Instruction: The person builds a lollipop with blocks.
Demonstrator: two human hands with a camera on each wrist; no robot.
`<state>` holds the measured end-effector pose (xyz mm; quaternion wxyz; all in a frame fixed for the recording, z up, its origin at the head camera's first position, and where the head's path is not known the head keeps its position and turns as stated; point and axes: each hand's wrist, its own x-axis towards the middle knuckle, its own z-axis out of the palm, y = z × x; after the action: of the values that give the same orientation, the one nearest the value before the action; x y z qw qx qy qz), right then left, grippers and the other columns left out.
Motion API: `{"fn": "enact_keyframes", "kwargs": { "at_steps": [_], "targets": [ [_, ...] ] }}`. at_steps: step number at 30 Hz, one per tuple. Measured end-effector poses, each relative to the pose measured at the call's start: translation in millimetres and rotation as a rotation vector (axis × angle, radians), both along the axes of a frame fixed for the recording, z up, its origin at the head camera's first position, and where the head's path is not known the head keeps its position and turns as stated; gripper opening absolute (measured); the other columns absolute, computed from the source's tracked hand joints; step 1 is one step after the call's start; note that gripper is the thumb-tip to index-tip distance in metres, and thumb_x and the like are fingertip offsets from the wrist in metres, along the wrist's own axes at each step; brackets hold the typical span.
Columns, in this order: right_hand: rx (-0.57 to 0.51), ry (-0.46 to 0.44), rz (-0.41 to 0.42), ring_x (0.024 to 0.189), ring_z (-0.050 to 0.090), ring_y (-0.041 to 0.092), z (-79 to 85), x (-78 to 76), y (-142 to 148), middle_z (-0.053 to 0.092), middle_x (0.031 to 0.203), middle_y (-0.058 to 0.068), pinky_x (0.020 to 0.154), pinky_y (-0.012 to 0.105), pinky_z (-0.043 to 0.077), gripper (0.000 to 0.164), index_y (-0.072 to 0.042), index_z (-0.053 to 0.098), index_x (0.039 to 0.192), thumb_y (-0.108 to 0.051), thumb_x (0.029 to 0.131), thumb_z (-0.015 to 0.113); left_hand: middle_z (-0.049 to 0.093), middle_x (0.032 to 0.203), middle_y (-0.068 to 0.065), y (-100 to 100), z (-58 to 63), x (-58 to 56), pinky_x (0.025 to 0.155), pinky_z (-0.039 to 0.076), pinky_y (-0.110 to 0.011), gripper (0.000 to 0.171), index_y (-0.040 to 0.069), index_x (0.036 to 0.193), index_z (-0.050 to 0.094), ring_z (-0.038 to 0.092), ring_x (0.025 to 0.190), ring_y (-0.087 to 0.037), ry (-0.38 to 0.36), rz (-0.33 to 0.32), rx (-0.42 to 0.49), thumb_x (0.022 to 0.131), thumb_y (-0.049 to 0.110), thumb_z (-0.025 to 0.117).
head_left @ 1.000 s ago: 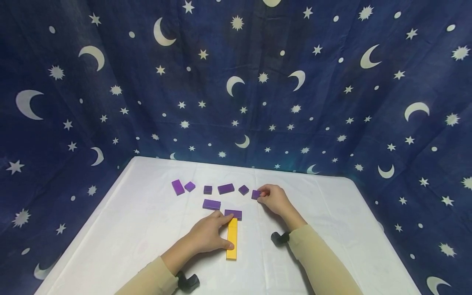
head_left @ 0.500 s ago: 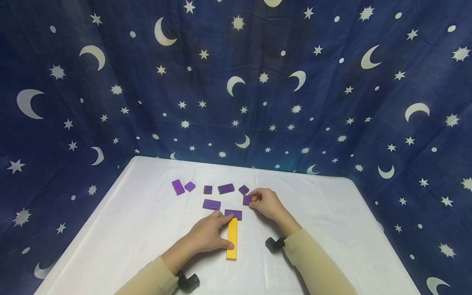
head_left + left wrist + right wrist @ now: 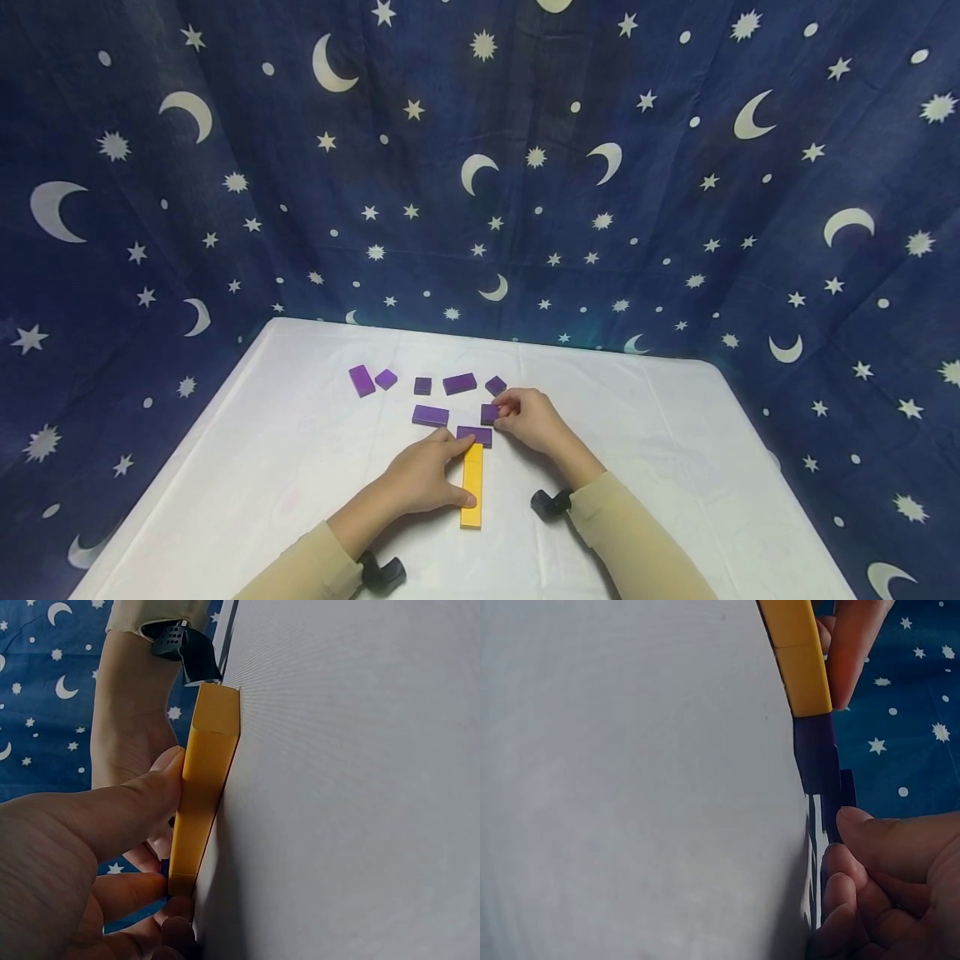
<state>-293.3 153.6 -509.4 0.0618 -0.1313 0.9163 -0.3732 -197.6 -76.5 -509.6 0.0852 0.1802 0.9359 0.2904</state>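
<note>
Two yellow blocks lie end to end as a narrow bar [image 3: 471,477] on the table. Across its far end sits an oblong purple block [image 3: 482,434], making a T shape. My left hand [image 3: 422,473] rests on this T, thumb on the yellow bar and index fingertip at the purple crosspiece. In the left wrist view the thumb [image 3: 150,791] presses against the yellow side. Just behind the crosspiece's right end, my right hand [image 3: 531,421] pinches a small square purple block [image 3: 487,414] between thumb and fingertips. Its fingers partly cover that block.
Another oblong purple block [image 3: 431,415] lies left of the crosspiece. Farther back is a loose row of oblong and small purple blocks, including a tilted square one [image 3: 496,386] close behind my right hand. A star-and-moon curtain [image 3: 480,167] hangs beyond the white table [image 3: 637,417].
My right hand has brought the small square purple block leftward and a little nearer, up to the crosspiece's right end. The left hand has stayed in place.
</note>
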Motion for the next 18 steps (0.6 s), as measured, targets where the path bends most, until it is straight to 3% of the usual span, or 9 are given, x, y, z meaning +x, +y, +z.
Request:
{"fn": "enact_keyframes", "kwargs": {
  "at_steps": [18],
  "targets": [
    [0.021,-0.03,0.041,0.079,0.059,0.015,4.2,1.8,-4.0,0.066,0.084,-0.001,0.075,0.027,0.051,0.024,-0.01,0.081,0.113,-0.005,0.09,0.084,0.057,0.104,0.004,-0.1,-1.3,-0.4,0.065,0.038,-0.025,0.096,0.022,0.154,0.06,0.048,0.08,-0.011,0.0,0.002,-0.001,0.071,0.056,0.096]
  ]
}}
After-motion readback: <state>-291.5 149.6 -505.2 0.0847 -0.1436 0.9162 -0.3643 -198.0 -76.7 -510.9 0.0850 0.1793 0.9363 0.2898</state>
